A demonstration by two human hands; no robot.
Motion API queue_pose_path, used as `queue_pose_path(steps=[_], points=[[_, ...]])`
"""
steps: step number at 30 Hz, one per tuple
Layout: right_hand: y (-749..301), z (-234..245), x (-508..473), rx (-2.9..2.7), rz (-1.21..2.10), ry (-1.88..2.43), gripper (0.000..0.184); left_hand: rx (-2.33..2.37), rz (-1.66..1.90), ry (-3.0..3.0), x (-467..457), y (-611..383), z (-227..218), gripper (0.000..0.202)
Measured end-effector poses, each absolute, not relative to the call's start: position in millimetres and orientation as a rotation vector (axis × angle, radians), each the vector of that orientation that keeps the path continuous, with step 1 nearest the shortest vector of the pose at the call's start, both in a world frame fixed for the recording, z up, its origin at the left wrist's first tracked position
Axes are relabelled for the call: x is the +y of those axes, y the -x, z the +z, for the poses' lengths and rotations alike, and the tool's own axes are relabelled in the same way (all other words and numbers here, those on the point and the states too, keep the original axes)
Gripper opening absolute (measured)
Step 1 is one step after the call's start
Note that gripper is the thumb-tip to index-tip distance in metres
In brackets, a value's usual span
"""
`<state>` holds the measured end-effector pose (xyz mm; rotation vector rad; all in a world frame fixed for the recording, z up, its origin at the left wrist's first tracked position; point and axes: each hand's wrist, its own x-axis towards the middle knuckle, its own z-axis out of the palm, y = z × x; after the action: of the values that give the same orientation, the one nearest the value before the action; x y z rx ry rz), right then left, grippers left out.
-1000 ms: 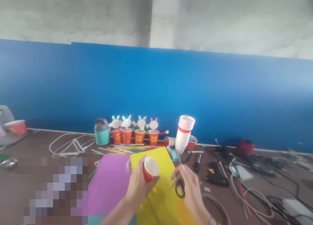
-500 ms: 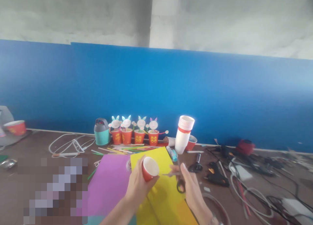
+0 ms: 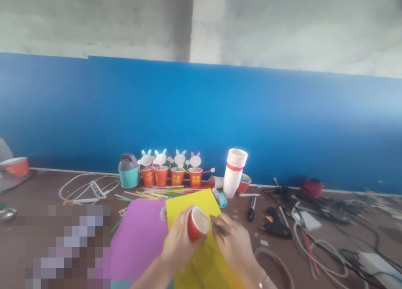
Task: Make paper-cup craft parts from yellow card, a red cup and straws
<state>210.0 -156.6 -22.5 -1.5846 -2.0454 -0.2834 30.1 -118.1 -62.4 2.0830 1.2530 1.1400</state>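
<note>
My left hand (image 3: 179,235) is wrapped around a red paper cup (image 3: 195,230), its pale open mouth tilted up and toward my right. Close to the cup's rim, my right hand (image 3: 234,236) is closed around a small pair of scissors (image 3: 222,230). Only part of their dark handle shows between the fingers, and the blades at the rim are hard to make out. Beneath both hands lies a yellow sheet of paper (image 3: 207,199), overlapping a purple sheet (image 3: 138,234) to its left.
Several red cups with paper rabbit figures (image 3: 177,176) stand at the back, behind loose coloured sticks (image 3: 163,192). A stack of white cups (image 3: 233,178) rises to their right. A marker (image 3: 252,209), a black glue gun (image 3: 276,226) and tangled cables (image 3: 329,247) lie rightward.
My right hand has moved left with the scissors, up to the cup's rim, and its fingers have closed in. The cup has shifted slightly right in view.
</note>
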Motion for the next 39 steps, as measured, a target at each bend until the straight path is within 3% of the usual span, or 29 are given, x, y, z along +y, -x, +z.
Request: queue_pose_path(steps=[4,11,26,39], points=[[-206,-21,-159,-2.110,-0.318,1.593,0.030,1.297,1.097,-1.997,-118,-30,-58,0.071],[-204,-21,-159,-2.091,-0.349,1.593,0.029,1.244,1.105,-1.921,-120,-30,-51,0.057],[-199,-25,-162,-2.065,-0.327,1.692,0.029,1.271,0.929,-1.927,-124,-33,-39,0.050],[-193,-21,-162,-2.013,-0.140,1.817,0.028,1.256,0.912,-1.991,-124,-34,-46,0.047]])
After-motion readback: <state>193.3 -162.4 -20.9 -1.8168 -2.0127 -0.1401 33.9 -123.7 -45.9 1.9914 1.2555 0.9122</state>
